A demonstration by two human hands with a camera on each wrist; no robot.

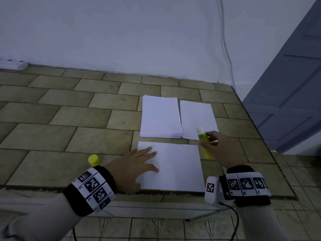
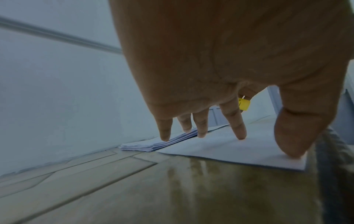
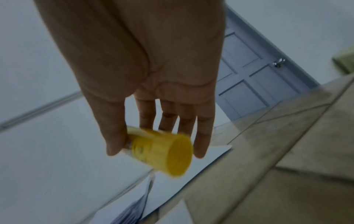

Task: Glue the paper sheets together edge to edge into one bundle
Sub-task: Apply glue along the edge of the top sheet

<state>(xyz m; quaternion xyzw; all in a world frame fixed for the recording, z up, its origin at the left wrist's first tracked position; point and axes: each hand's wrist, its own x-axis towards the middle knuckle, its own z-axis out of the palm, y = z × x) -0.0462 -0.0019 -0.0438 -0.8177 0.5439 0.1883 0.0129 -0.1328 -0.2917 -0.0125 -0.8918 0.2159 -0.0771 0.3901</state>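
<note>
Paper sheets lie in three lots on the tiled floor (image 1: 69, 117): a single near sheet (image 1: 180, 167) closest to the person, a stack of sheets (image 1: 160, 117) beyond it, and another single sheet (image 1: 196, 115) just right of the stack, apart from it by a narrow gap. None looks joined yet, so the gluing seems to be at its start.

Spread flat, the left hand (image 1: 133, 167) presses fingertips (image 2: 240, 134) and thumb onto the left part of the near sheet, pinning it. The right hand (image 1: 218, 146) pinches an uncapped glue stick (image 1: 205, 141) between thumb and fingers above the gap by the near sheet's right edge, white tip up and away. The wrist view is blurred, but the same pinch shows.

Each sheet should be very light, limp and quick to slide on the glossy tile, so holding it down with a flat palm suits better than gripping; lifting is best done at a corner, gently, to avoid creases.

A yellow cap (image 1: 94, 160) stands beside the left wrist.
</note>
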